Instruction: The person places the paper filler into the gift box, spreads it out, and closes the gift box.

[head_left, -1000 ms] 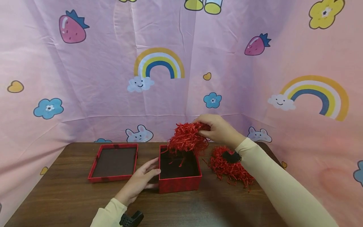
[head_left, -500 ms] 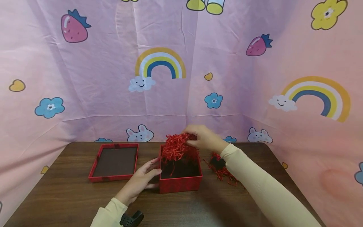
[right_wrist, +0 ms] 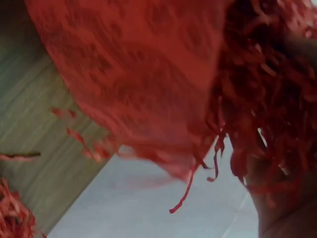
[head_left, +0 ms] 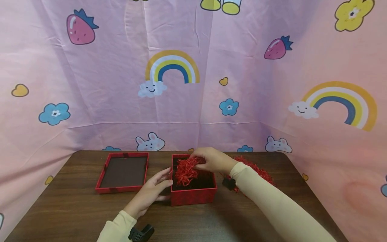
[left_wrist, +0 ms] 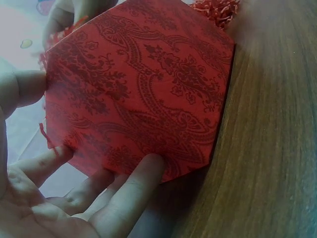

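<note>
1. Table and backdrop: you are working at a wood-grain table (head_left: 69,208), with a printed fabric backdrop (head_left: 105,84) of rainbows, strawberries and flowers behind it.
2. Far left: the shallow red box lid (head_left: 123,172) lies on the table, dark inner face up, apart from the box.
3. Left hand: your left hand (head_left: 150,193) is at the left side of the red gift box (head_left: 193,196). Thumb and extended fingers touch its wall; they are not curled round it. A black wrist device (head_left: 141,232) sits at your cream sleeve.
4. Centre: the gift box stands upright on the table, open at the top, dark inside. The left wrist view shows a dark paisley print on its wall.
5. Box opening: a clump of red shredded paper (head_left: 185,172) is at the left part of the opening.
6. Right hand: your right hand (head_left: 213,160) reaches over the box from the right and grips that clump between thumb and fingers. The right wrist view is blurred; loose strands hang there.
7. Right: a pile of red shredded paper (head_left: 258,170) lies on the table beyond your right sleeve, partly hidden by it.
</note>
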The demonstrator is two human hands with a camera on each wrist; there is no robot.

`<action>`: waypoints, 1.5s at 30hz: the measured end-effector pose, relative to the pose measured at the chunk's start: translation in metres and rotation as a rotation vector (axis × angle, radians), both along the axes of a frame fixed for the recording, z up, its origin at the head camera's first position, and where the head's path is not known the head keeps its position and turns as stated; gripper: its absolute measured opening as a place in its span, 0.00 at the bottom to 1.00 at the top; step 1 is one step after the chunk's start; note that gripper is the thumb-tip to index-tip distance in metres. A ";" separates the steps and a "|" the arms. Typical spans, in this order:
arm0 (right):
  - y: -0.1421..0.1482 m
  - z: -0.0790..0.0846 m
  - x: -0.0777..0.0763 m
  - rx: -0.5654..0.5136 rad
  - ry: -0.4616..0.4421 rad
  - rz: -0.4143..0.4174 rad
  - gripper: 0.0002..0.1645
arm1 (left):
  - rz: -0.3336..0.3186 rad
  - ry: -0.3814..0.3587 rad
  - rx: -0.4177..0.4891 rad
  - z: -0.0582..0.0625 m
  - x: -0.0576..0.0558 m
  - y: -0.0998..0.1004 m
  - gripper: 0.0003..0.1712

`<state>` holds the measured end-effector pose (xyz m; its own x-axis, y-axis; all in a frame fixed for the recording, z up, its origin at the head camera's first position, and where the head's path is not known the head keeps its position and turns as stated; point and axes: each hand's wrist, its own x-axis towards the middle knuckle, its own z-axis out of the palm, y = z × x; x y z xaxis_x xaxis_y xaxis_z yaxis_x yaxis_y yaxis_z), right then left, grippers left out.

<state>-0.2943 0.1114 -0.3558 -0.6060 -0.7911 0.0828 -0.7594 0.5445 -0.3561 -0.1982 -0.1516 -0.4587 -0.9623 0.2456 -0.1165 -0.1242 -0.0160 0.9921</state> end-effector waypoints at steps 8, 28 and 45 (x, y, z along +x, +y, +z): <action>-0.006 -0.013 0.010 0.042 -0.196 0.006 0.27 | -0.016 0.006 -0.013 0.002 -0.001 0.000 0.40; -0.009 -0.024 0.010 0.091 -0.209 0.095 0.28 | -0.027 0.005 -0.014 0.003 -0.002 0.001 0.40; 0.116 0.006 0.003 -0.071 -0.063 -0.184 0.31 | 0.045 0.009 -0.015 -0.001 0.000 0.004 0.36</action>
<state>-0.2908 0.2276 -0.3494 -0.7454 -0.6603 0.0922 -0.6247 0.6435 -0.4423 -0.1981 -0.1474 -0.4602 -0.9735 0.2003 -0.1108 -0.1143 -0.0062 0.9934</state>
